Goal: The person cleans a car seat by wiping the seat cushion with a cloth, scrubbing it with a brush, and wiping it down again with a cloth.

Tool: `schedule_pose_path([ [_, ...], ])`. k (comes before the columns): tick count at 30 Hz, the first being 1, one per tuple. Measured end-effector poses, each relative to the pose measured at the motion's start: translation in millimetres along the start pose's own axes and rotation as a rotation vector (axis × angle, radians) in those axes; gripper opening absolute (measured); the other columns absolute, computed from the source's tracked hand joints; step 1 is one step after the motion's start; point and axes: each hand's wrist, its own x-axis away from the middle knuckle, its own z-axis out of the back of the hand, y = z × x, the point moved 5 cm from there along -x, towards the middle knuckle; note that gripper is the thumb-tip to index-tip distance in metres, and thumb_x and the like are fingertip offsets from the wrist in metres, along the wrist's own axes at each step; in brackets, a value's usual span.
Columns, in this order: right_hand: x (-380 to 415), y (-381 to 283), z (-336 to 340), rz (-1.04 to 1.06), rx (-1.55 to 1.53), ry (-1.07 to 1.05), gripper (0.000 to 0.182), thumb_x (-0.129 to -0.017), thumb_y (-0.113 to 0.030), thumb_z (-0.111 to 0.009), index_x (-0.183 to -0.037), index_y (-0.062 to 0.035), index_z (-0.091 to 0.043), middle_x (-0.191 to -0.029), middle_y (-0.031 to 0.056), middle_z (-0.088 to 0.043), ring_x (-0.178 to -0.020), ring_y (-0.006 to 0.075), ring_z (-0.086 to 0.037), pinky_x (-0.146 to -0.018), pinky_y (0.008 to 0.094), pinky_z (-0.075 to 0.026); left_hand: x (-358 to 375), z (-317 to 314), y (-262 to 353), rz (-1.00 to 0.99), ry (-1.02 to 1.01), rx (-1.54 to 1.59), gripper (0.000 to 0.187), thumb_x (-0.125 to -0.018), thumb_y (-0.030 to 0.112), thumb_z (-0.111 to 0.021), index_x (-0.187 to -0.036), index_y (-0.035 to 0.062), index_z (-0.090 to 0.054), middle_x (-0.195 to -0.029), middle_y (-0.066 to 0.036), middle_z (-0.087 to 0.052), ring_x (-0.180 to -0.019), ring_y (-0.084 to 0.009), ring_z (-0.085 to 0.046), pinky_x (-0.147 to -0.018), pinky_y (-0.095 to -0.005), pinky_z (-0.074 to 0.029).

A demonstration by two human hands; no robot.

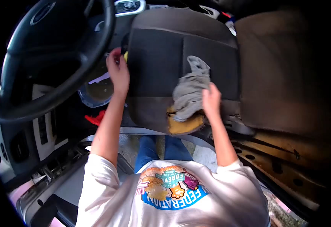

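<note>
A crumpled grey cloth lies on the dark car seat. My right hand holds its right side with the fingers closed on it. Under the cloth, at the seat's front corner, yellow foam shows through torn cover. My left hand reaches down beside the seat's left edge, next to a small yellow thing. Its fingers are bent and blurred, and whether they grip anything cannot be made out.
The steering wheel stands at the left. Below it on the floor are a basin of murky water with a pale purple handle and a red cloth. The seat backrest rises at the right.
</note>
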Motion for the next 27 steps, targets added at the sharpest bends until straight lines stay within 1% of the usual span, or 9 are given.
schedule_pose_path([
  [4, 6, -67, -13, -0.029, -0.582, 0.153, 0.026, -0.103, -0.017, -0.055, -0.116, 0.0046, -0.063, -0.104, 0.0061, -0.069, -0.094, 0.0131, -0.063, -0.086, 0.0280, -0.048, 91, 91, 4, 0.361, 0.196, 0.183, 0.016, -0.103, 0.009, -0.054, -0.112, -0.0008, -0.062, -0.108, -0.005, -0.063, -0.100, -0.0128, -0.058, -0.091, -0.0261, -0.045],
  [5, 5, -56, -32, -0.156, -0.349, -0.070, 0.037, -0.101, -0.029, -0.061, -0.119, 0.0026, -0.062, -0.114, 0.0104, -0.067, -0.105, 0.0205, -0.062, -0.096, 0.0363, -0.046, 119, 106, 1, 0.493, 0.172, 0.197, 0.014, -0.104, 0.010, -0.053, -0.110, 0.0010, -0.062, -0.106, -0.003, -0.062, -0.095, -0.0098, -0.055, -0.086, -0.0242, -0.044],
  [6, 0, -56, -57, 0.352, 0.103, -0.018, 0.050, -0.096, -0.044, -0.066, -0.120, 0.0004, -0.063, -0.129, 0.0192, -0.061, -0.122, 0.0344, -0.054, -0.112, 0.0517, -0.033, 142, 115, 3, 0.531, 0.175, 0.238, 0.013, -0.104, 0.009, -0.052, -0.109, 0.0018, -0.062, -0.104, -0.001, -0.061, -0.089, -0.0083, -0.053, -0.082, -0.0231, -0.043],
  [7, 7, -19, -104, 0.365, 0.468, 0.042, 0.054, -0.090, -0.048, -0.070, -0.117, -0.0018, -0.066, -0.142, 0.0254, -0.050, -0.134, 0.0464, -0.039, -0.117, 0.0636, -0.012, 162, 124, 6, 0.513, 0.121, 0.160, 0.014, -0.104, 0.008, -0.050, -0.108, 0.0017, -0.062, -0.101, -0.001, -0.061, -0.087, -0.0089, -0.053, -0.082, -0.0235, -0.044],
  [8, 6, -16, -133, 0.415, 0.657, -0.018, 0.048, -0.085, -0.041, -0.074, -0.114, -0.0027, -0.068, -0.146, 0.0257, -0.046, -0.135, 0.0482, -0.035, -0.117, 0.0680, -0.007, 184, 131, 3, 0.544, 0.116, 0.113, 0.015, -0.103, 0.006, -0.049, -0.108, 0.0017, -0.062, -0.099, -0.001, -0.061, -0.085, -0.0091, -0.053, -0.080, -0.0238, -0.044],
  [13, -91, -72, -185, 0.634, 0.590, 0.139, 0.040, -0.078, -0.027, -0.075, -0.114, -0.0100, -0.071, -0.136, 0.0194, -0.054, -0.133, 0.0421, -0.042, -0.118, 0.0608, -0.019, 233, 140, 23, 0.728, 0.011, 0.171, 0.016, -0.103, 0.002, -0.048, -0.110, 0.0015, -0.062, -0.097, -0.001, -0.060, -0.086, -0.0074, -0.053, -0.080, -0.0228, -0.045],
  [17, -171, -134, -259, 0.836, 0.637, 0.187, 0.034, -0.077, -0.027, -0.075, -0.108, -0.0152, -0.072, -0.110, 0.0126, -0.068, -0.117, 0.0318, -0.058, -0.115, 0.0562, -0.028, 244, 147, 25, 0.748, -0.023, 0.170, 0.016, -0.103, 0.002, -0.047, -0.109, 0.0002, -0.063, -0.100, -0.002, -0.062, -0.088, -0.0085, -0.055, -0.082, -0.0233, -0.046],
  [21, -88, -132, -281, 1.096, 0.614, -0.119, 0.022, -0.076, -0.027, -0.072, -0.093, -0.0132, -0.071, -0.090, 0.0122, -0.066, -0.099, 0.0314, -0.062, -0.109, 0.0479, -0.038, 244, 151, 26, 0.734, -0.029, 0.187, 0.019, -0.102, -0.001, -0.046, -0.106, 0.0001, -0.064, -0.097, -0.002, -0.063, -0.087, -0.0084, -0.055, -0.081, -0.0230, -0.046],
  [27, 131, -84, -248, 1.028, 0.427, -0.642, 0.027, -0.066, -0.022, -0.077, -0.088, -0.0112, -0.065, -0.086, 0.0098, -0.060, -0.097, 0.0286, -0.062, -0.111, 0.0483, -0.041, 238, 163, 10, 0.721, -0.064, 0.196, 0.020, -0.102, -0.001, -0.043, -0.106, 0.0004, -0.063, -0.097, -0.002, -0.062, -0.086, -0.0080, -0.054, -0.081, -0.0222, -0.045],
])
